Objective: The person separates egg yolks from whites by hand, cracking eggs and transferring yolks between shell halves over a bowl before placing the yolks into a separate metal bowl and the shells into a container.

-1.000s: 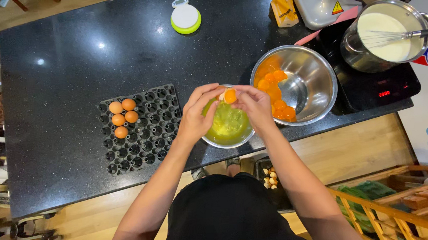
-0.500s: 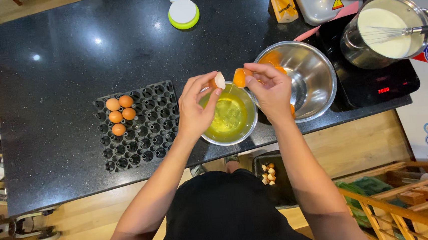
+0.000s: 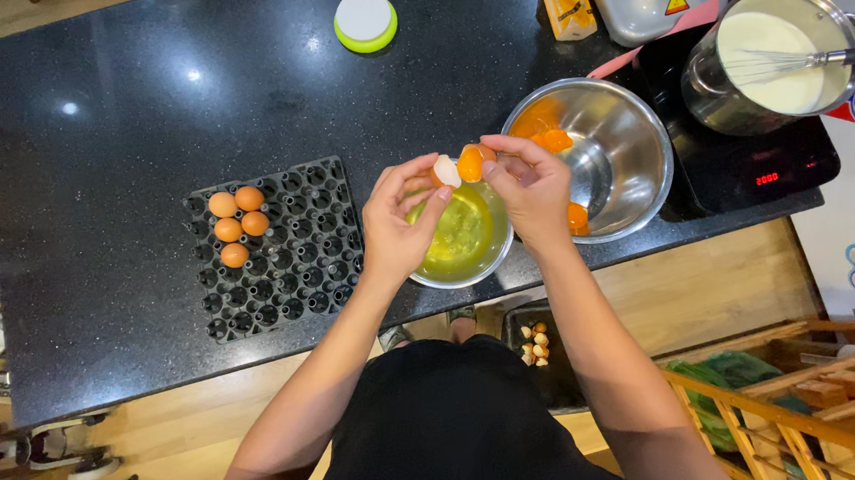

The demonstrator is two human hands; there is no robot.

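step: separating yolk over small bowl point(image 3: 463, 240) | left hand point(image 3: 398, 222) gripping empty shell half point(image 3: 446, 171) | right hand point(image 3: 529, 185) gripping yolk-filled half point(image 3: 470, 162) | next: judged needing steady tilt

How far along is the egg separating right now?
Done: several yolks sit in the big steel bowl, and whites fill the small bowl. In hand: left hand and right hand hold shell halves over the small bowl. Left: five eggs in the tray.

Two hands split an egg over a small bowl point(image 3: 463, 243).
Left hand point(image 3: 397, 227) pinches an empty shell half point(image 3: 446, 172); right hand point(image 3: 529, 188) cradles the yolk-filled half point(image 3: 470, 162) just beside it.
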